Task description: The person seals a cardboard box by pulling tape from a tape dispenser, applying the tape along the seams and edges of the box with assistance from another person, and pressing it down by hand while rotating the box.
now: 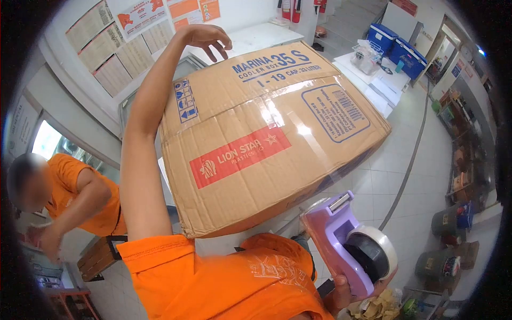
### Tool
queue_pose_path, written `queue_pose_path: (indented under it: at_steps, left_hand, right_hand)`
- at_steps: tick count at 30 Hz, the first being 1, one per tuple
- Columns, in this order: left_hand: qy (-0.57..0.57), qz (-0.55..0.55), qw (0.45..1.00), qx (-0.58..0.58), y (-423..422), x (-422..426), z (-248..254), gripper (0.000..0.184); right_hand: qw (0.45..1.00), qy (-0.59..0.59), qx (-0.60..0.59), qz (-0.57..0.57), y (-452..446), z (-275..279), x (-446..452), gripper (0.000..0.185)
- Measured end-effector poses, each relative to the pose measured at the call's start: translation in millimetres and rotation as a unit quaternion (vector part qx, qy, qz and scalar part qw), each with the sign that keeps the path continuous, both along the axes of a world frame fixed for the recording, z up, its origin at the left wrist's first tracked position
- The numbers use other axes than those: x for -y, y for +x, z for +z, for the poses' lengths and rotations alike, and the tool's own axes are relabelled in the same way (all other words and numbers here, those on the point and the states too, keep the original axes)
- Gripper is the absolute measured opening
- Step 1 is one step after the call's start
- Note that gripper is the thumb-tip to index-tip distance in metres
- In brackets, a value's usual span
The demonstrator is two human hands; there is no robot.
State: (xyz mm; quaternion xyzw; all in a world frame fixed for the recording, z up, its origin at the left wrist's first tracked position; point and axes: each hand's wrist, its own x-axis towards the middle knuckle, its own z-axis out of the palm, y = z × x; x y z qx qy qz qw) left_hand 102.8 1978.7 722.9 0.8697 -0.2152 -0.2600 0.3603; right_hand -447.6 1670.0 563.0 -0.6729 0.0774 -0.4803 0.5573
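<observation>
A large cardboard box [234, 114] with a red label and blue print lies before me, tilted in view, with clear tape shining along its seam. My left arm reaches along the box's left side. Above its far left corner, my left hand [208, 40] hangs with bent, spread fingers and holds nothing; whether a fingertip touches the cardboard I cannot tell. In my right hand [341, 293], low at the right, is a purple tape dispenser [338, 234] with a roll of clear tape [392, 256]. The dispenser is upright, apart from the box's near edge, its metal cutter at the top.
At the left stands a person in an orange shirt [80, 186], near a wooden stool [98, 256]. Blue cooler boxes [408, 57] and papers are on a white table [346, 61] at the back right. Shelves and bins [445, 221] line the right wall. A cable [410, 160] crosses the tiled floor.
</observation>
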Motion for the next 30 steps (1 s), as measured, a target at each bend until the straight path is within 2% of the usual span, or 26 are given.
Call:
queue_pose_path:
  at_steps: [5, 11, 30]
  left_hand:
    - [-0.013, 0.006, 0.998, 0.060, 0, 4, -8, 0.034]
    - [-0.001, -0.078, 0.997, 0.029, 15, -1, -10, 0.030]
    - [0.052, -0.081, 0.994, 0.048, 11, 0, -16, 0.031]
  right_hand:
    - [1.000, -0.002, 0.000, -0.001, 0, 0, 1, 0.072]
    - [1.000, -0.003, -0.003, 0.000, 0, -1, -1, 0.073]
    - [1.000, -0.002, -0.014, 0.007, -4, -8, -6, 0.075]
